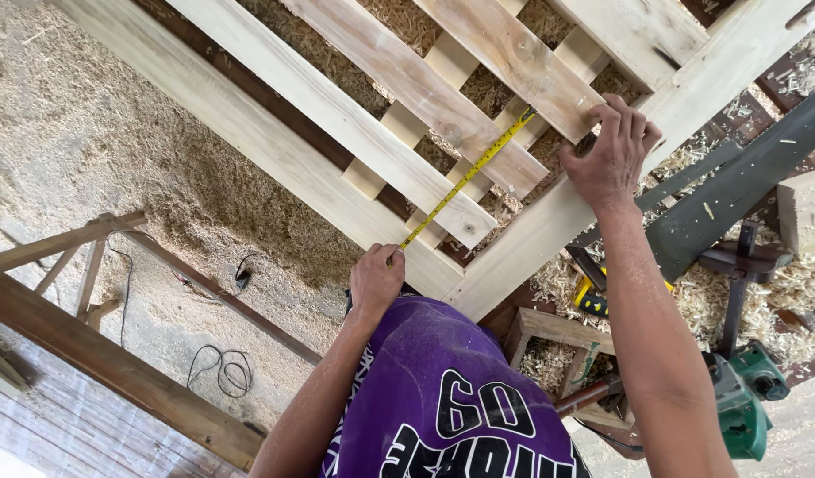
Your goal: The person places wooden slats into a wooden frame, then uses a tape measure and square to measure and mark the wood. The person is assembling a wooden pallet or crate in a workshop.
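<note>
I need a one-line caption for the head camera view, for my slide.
Left hand and right hand stretch a yellow tape measure across a pale slatted wooden frame above a sawdust-covered floor.

Pretty bright, even daylight on my feed, soft shadows only, no real glare. Everything's sharp, just some wide-angle stretch toward the edges.
</note>
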